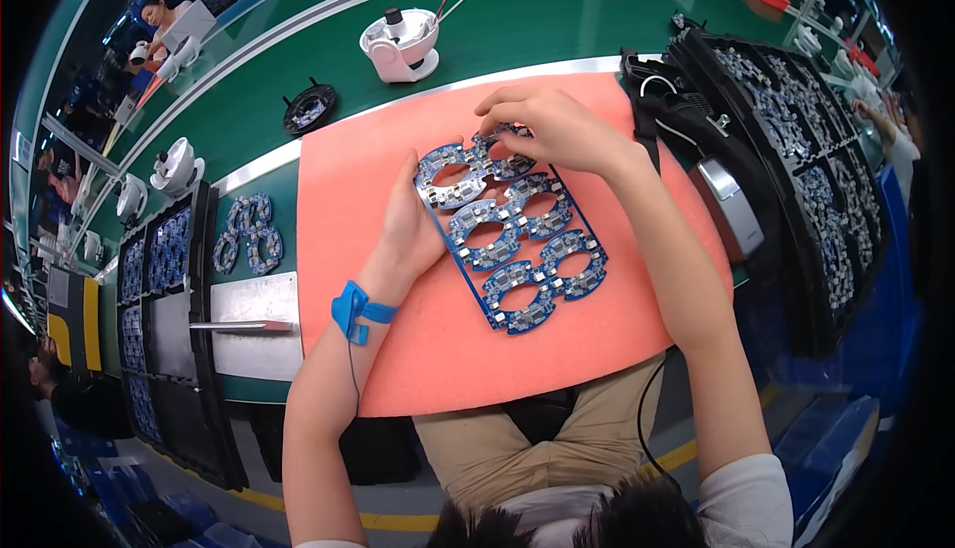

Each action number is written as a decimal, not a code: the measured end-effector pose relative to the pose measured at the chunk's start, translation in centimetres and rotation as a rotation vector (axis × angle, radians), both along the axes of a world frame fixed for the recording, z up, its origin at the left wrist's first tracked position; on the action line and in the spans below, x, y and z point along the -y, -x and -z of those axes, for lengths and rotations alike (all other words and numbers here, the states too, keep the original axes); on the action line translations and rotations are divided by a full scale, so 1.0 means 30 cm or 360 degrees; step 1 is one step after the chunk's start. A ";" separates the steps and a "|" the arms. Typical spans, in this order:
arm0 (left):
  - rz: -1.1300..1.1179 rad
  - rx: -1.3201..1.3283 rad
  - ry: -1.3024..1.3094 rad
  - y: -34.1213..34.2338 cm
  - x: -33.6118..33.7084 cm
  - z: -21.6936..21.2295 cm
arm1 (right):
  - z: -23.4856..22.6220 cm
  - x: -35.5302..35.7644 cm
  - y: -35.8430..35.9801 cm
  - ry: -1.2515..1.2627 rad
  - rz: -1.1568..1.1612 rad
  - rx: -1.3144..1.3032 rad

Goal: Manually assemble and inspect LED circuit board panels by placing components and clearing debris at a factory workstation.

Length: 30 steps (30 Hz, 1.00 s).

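A blue panel of several joined ring-shaped circuit boards point(513, 220) is tilted over the salmon-pink mat point(418, 354). Its left edge and underside rest in my left hand point(406, 225), whose thumb lies along the edge; most of those fingers are hidden beneath the panel. A blue wrist strap point(363, 311) with a thin cord is around my left wrist. At the panel's far right corner, my right hand point(557, 128) has bent fingers and thumb gripping the top right ring, partly covering it.
Black trays of circuit boards stand left point(204, 250) and right point(796, 180). Loose ring boards point(249, 238) lie beside a metal plate point(257, 349). Beyond the mat are a white camera housing point(400, 46) with wires and a black round part point(310, 108). A grey-silver device point(729, 208) sits at right.
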<state>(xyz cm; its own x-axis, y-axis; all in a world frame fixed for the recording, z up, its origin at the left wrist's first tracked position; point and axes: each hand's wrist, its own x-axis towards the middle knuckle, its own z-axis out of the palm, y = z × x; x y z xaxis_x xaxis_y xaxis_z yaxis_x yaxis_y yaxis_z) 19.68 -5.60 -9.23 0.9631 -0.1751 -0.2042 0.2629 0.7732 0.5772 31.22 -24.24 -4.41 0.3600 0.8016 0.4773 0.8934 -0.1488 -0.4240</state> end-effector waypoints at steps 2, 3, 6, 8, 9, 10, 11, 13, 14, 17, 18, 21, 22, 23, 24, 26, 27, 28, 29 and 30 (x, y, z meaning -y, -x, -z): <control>0.0027 0.0025 0.0034 0.000 0.000 -0.001 | 0.005 0.010 -0.009 0.0140 0.0066 0.0061; -0.0011 0.0005 0.0010 -0.001 0.003 -0.003 | 0.003 0.009 -0.008 0.0140 0.0066 0.0060; -0.0068 -0.0015 -0.0007 0.000 0.011 -0.016 | -0.013 0.002 0.004 0.0222 0.0078 0.0088; -0.0084 -0.0016 0.0002 -0.002 0.014 -0.017 | -0.018 -0.001 0.015 0.0269 0.0183 0.0024; -0.0089 0.0011 -0.0018 -0.001 0.014 -0.018 | -0.015 0.000 0.013 0.0269 0.0187 0.0024; -0.0094 0.0038 -0.0037 0.001 0.018 -0.022 | -0.007 0.001 0.007 0.0168 0.0189 -0.0035; -0.0095 0.0065 -0.0090 0.009 0.023 -0.031 | -0.001 0.004 0.001 0.0067 0.0191 -0.0093; -0.0134 0.0026 -0.0100 0.013 0.026 -0.042 | 0.006 0.008 -0.013 0.0030 0.0116 -0.0089; -0.0171 -0.0013 -0.0107 0.013 0.027 -0.044 | 0.008 0.009 -0.017 -0.0003 0.0042 -0.0085; -0.0136 0.0036 -0.0098 0.010 0.027 -0.035 | 0.009 0.010 -0.017 0.0101 0.0088 0.0115; -0.0133 0.0035 -0.0099 0.010 0.017 -0.027 | 0.004 0.006 -0.010 0.0100 0.0091 0.0113; -0.0128 0.0085 -0.0088 0.006 0.005 -0.016 | 0.001 0.000 0.000 0.0215 0.0203 -0.0030; -0.0126 0.0085 -0.0090 0.008 0.011 -0.027 | 0.022 -0.001 -0.015 0.0071 0.0162 -0.0215; -0.0168 -0.0012 -0.0115 0.013 0.017 -0.044 | 0.036 0.000 -0.027 -0.0074 0.0120 -0.0400; -0.0210 -0.0108 -0.0140 0.015 0.022 -0.060 | 0.039 0.003 -0.034 -0.0075 0.0121 -0.0400; -0.0307 -0.0083 -0.0201 0.016 0.024 -0.064 | 0.044 0.012 -0.046 -0.0165 0.0069 -0.0174; -0.0302 -0.0063 -0.0204 0.020 0.020 -0.067 | 0.040 0.017 -0.048 -0.0166 0.0068 -0.0173; -0.0329 -0.0015 -0.0153 0.013 0.022 -0.062 | 0.035 0.022 -0.049 -0.0101 0.0097 -0.0134; -0.0330 -0.0014 -0.0153 0.012 0.023 -0.062 | 0.031 0.026 -0.051 -0.0035 0.0128 -0.0096; -0.0337 -0.0034 -0.0195 0.012 0.023 -0.061 | 0.034 0.027 -0.053 -0.0036 0.0128 -0.0097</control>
